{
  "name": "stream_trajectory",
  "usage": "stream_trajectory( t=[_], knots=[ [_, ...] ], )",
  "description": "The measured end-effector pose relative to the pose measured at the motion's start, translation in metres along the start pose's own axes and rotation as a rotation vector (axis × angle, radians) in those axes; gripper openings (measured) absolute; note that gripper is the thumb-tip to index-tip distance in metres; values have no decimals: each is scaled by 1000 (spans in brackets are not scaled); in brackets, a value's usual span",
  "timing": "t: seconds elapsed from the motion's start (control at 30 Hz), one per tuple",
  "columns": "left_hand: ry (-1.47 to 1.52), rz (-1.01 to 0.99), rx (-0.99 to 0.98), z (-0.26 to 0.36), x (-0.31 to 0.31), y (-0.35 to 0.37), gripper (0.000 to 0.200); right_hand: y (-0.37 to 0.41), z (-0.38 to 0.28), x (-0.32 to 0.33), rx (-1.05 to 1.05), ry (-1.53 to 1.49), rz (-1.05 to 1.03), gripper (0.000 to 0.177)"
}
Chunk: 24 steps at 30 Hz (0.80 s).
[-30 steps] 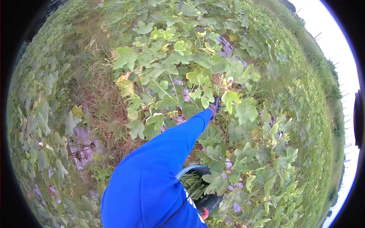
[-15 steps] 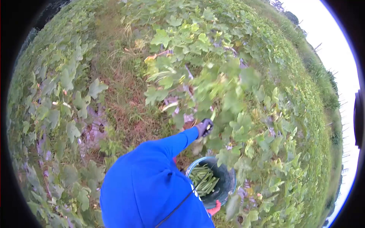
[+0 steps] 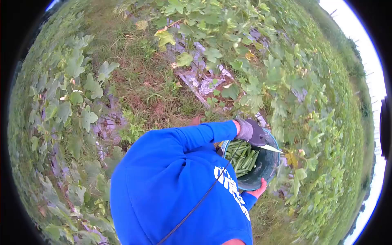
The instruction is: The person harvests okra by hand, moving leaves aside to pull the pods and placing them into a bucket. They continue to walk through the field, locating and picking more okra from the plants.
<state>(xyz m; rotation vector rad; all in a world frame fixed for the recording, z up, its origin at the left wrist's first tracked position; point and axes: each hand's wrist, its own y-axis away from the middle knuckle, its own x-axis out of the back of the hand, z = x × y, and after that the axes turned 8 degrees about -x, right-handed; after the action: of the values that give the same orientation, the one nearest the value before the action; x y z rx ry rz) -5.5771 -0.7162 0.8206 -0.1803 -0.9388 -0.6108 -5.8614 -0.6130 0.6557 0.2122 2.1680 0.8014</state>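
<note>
My left hand (image 3: 254,132), in a dark glove with a grey cuff, is closed over the far rim of a blue-green bucket (image 3: 266,166). From its fingers sticks out a pale, tapered okra pod (image 3: 271,148), its tip pointing right across the bucket's mouth. Inside the bucket lies a heap of green okra pods (image 3: 245,160), piled toward the side near my body. My bare right hand (image 3: 259,191) is wrapped around the bucket's near rim, with the palm hidden. My blue sleeve and shirt cover the lower middle of the view.
Leafy okra plants (image 3: 322,134) stand thick on the right, and another row (image 3: 77,114) runs along the left. A grassy strip (image 3: 151,94) lies between the rows. Shiny plastic ground sheet (image 3: 204,83) shows under the upper plants.
My left hand has come away from the plant leaves and moved right and down to above the bucket, with the pod in it. The bucket and my right hand have shifted up and right.
</note>
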Motion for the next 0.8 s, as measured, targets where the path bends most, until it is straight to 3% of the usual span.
stream_trajectory(
  t=[0.03, 0.07, 0.17, 0.27, 0.33, 0.4, 0.5, 0.6, 0.67, 0.77, 0.8],
  knots=[
    [-25, -32, 69, 2, -4, -1, 47, 6, 1, 2, 4, -1, -13, 49],
    [-44, 54, -4, -8, -17, -6, 47, 11, 2, 1, 7, -2, -28, 50],
    [-93, -2, 31, 1, -25, -9, 44, 27, 3, 2, 18, -16, 14, 51],
    [-185, 83, -197, -7, -47, -14, 40, 45, 5, -3, -10, -99, 21, 52],
    [-99, -115, 15, 11, -27, -24, 39, 38, 4, 5, -10, -174, 6, 49],
    [59, -98, -37, 12, -28, -28, 37, 27, 15, 27, 35, -231, 64, 45],
    [-103, -159, -160, 1, -40, -47, 35, -1, 38, 62, 98, -300, 143, 42],
    [-152, -189, -216, -3, -35, -62, 34, 7, 47, 58, 167, -311, 248, 42],
    [-136, -153, -375, -11, -41, -75, 33, 16, 55, 52, 181, -363, 290, 42],
    [-140, -364, -304, 6, -24, -88, 33, 33, 62, 28, 303, -343, 417, 42],
    [-146, -363, -360, 2, -26, -93, 33, 36, 66, 25, 330, -378, 436, 34]
  ],
)
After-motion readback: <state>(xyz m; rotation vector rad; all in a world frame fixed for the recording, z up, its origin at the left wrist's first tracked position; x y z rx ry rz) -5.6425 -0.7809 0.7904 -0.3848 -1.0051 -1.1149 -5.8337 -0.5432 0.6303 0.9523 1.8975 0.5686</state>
